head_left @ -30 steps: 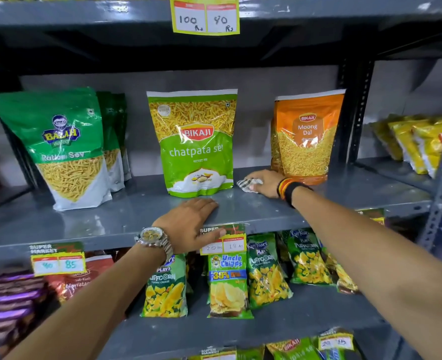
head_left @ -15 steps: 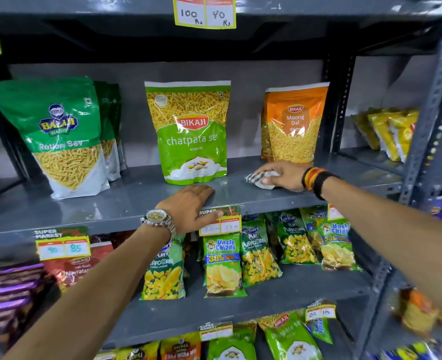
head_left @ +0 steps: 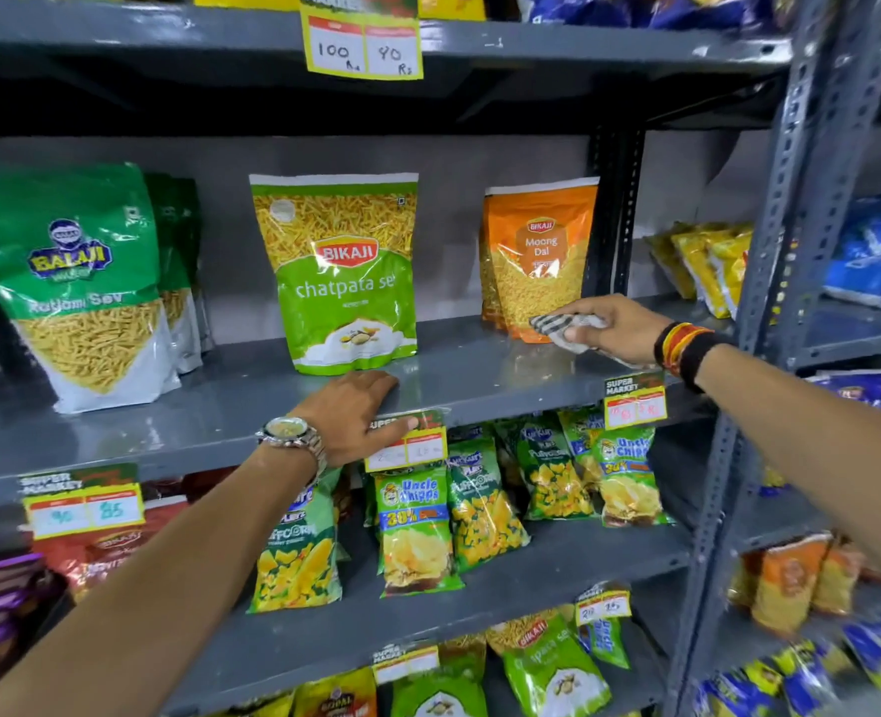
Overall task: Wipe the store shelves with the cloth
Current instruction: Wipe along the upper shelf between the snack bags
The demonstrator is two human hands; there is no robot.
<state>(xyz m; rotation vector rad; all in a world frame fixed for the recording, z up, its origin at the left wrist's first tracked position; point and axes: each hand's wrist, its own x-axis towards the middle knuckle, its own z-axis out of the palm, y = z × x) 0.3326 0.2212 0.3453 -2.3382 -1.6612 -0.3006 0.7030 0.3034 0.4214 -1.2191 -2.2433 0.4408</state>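
Note:
A grey metal shelf (head_left: 231, 406) runs across the middle of the view. My right hand (head_left: 616, 328) presses a checked cloth (head_left: 562, 328) onto its right part, right in front of an orange Moong Dal bag (head_left: 539, 251). My left hand (head_left: 350, 411), with a wristwatch, lies flat on the shelf's front edge, fingers apart, just below a green chatpata sev bag (head_left: 340, 271). It holds nothing.
Green Balaji sev bags (head_left: 76, 282) stand at the left of the same shelf. Snack packets (head_left: 417, 530) fill the shelf below. Price tags (head_left: 407, 442) hang from the front edges. A perforated upright post (head_left: 769, 282) bounds the shelf on the right, with more packets beyond.
My right hand has slid the cloth to the right along the shelf, up against the orange bag. The left hand has stayed on the front edge. The view has shifted rightward.

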